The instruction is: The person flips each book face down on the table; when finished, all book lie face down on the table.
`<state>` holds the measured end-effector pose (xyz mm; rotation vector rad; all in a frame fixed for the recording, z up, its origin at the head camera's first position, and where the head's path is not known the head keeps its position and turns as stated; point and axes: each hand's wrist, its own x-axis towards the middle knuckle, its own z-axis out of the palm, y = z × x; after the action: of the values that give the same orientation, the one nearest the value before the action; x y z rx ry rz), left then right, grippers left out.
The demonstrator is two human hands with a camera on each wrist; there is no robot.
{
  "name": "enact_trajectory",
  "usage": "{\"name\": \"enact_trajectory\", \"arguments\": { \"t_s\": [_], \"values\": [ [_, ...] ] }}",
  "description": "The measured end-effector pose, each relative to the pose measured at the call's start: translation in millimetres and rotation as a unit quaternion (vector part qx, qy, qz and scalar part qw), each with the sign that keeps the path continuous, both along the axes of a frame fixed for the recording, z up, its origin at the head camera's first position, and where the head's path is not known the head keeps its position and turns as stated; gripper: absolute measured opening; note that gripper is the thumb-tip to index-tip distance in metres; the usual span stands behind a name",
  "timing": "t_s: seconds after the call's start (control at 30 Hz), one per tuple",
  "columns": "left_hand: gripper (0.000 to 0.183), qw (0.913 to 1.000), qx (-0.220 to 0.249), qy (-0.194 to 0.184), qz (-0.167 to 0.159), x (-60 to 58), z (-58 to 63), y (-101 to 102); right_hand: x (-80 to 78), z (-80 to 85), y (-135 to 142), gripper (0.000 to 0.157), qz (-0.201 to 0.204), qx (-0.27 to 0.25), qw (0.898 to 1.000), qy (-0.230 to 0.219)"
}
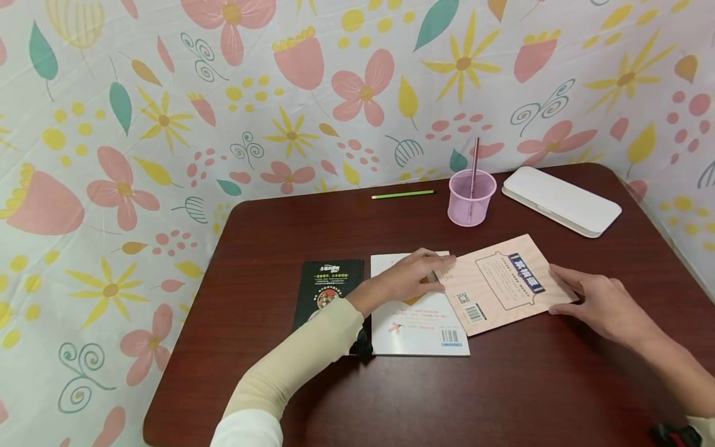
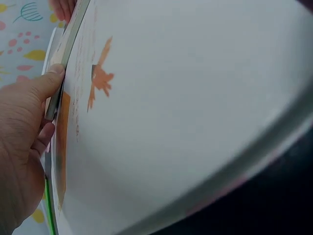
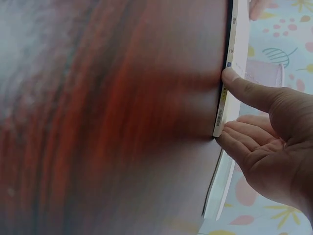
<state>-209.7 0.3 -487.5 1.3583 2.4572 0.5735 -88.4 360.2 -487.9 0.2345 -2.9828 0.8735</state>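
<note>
A peach-coloured book [image 1: 503,282] with a blue title block and a barcode is tilted over the table, its left edge overlapping a white book [image 1: 416,338]. My left hand [image 1: 406,276] pinches its left edge, thumb on the near side in the left wrist view. On the opposite edge, my right hand [image 1: 600,304] grips the book's spine [image 3: 230,54] between thumb and fingers. The white book lies flat, with an orange patch partly hidden by my left hand. Left of it is a black book [image 1: 321,282], partly covered by my left forearm.
Behind the books stands a pink cup [image 1: 459,211] with a dark pencil [image 1: 475,158] in it. A green pencil [image 1: 404,194] lies to its left, a white case [image 1: 561,202] to its right. Flower-patterned cloth [image 1: 335,124] hangs behind the dark wooden table [image 1: 251,242].
</note>
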Motion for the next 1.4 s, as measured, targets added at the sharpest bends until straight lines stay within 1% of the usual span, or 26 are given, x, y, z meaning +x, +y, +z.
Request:
{"name": "enact_trajectory", "arguments": {
  "t_s": [0.17,0.3,0.53,0.77,0.93,1.1,1.23,1.4],
  "values": [
    [0.069,0.999,-0.015,0.041,-0.007,3.6,1.9,-1,-0.5,2.2,-1,0.073,-0.007,0.007,1.0,0.023],
    [0.065,0.9976,-0.005,0.068,-0.011,8.4,1.5,-3,-1.1,2.7,1,0.069,-0.011,0.013,0.999,0.034],
    [0.061,0.9967,0.018,0.079,-0.004,16.1,-0.8,-5,-3.5,3.1,3,0.064,-0.008,0.031,0.999,0.044],
    [0.054,0.9956,0.032,0.088,-0.008,24.5,-2.8,-7,-9.4,4.8,7,0.057,-0.005,0.049,0.997,0.052],
    [0.051,0.9939,0.032,0.105,-0.015,30.1,-2.6,-7,-14.8,5.0,10,0.051,-0.005,0.063,0.996,0.07],
    [0.048,0.992,0.026,0.123,-0.015,36.8,-3.2,-6,-21.2,5.1,13,0.045,-0.002,0.059,0.995,0.078],
    [0.046,0.9884,0.036,0.147,-0.013,43.1,-5.7,-5,-27.9,4.3,15,0.04,-0.001,0.054,0.994,0.092],
    [0.045,0.9853,0.045,0.164,-0.012,51.4,-7.6,-4,-37.7,4.2,19,0.037,0.006,0.062,0.993,0.104]
  ]
}}
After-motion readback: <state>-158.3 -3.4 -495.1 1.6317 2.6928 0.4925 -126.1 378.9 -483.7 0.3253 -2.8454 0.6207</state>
